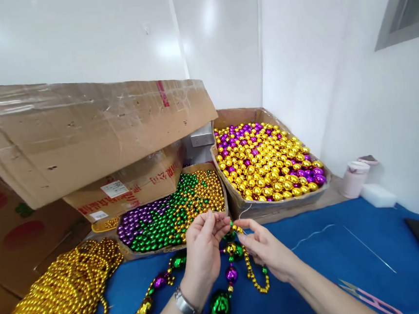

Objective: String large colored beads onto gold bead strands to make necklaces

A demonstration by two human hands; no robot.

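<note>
My left hand [205,248], with a metal watch [186,305] at its wrist, is closed in a pinch at the end of a bead string. My right hand [271,252] is closed beside it, thumb and forefinger on the same string's small gold beads [238,229]. A thin white thread [246,210] curves up between the hands. Below them hangs a bead garland with a purple ball [231,274], a large green ball [220,305] and a loop of small gold beads [259,288]. More of the garland trails left, with a green ball [178,261] beside my left hand.
Gold bead strands [56,297] lie heaped at left. Behind are one box of small purple, green and gold beads [164,224] and another of gold and purple balls [264,157]. A cardboard flap [100,132] overhangs. Pink-handled scissors [372,299] and a needle [369,249] lie on blue cloth [314,265].
</note>
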